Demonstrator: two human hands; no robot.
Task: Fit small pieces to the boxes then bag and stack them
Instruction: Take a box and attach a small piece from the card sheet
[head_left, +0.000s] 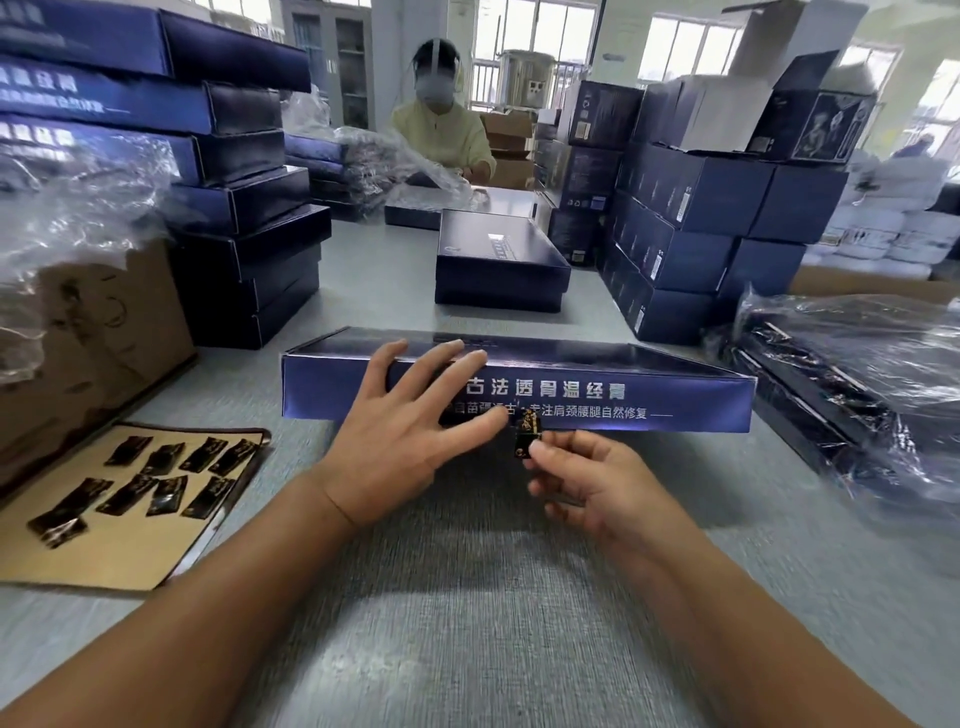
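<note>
Centrally, left hand (410, 431) open, fingers straight and spread, laid over the near wall and top edge of the box (623, 395). Just beside it, right hand (587, 483) pinching a small dark piece (526, 435) between thumb and forefinger, other fingers curled. Piece upright at the lower edge of the box's near wall, just beside the left thumb tip; perhaps touching the wall, hard to tell through the blur. Box long, flat and blue, white lettering along the near wall, resting on the grey table (467, 597) straight ahead.

To the left, a tan sheet (130, 561) flat on the table, bearing several more dark pieces (166, 496) in loose rows. Behind the sheet, a carton (104, 332) with crumpled clear plastic (78, 218) spilling over its top. Beyond that, a tall left stack (249, 244) of flat blue boxes.

Mid-table, behind the near box, two more boxes (498, 260), one on the other. On the right, a blocky right stack (691, 223) of smaller blue cartons, and nearer, bagged boxes (857, 374) piled under shiny film. At the far end, a seated person (441, 135) handling clear plastic.
</note>
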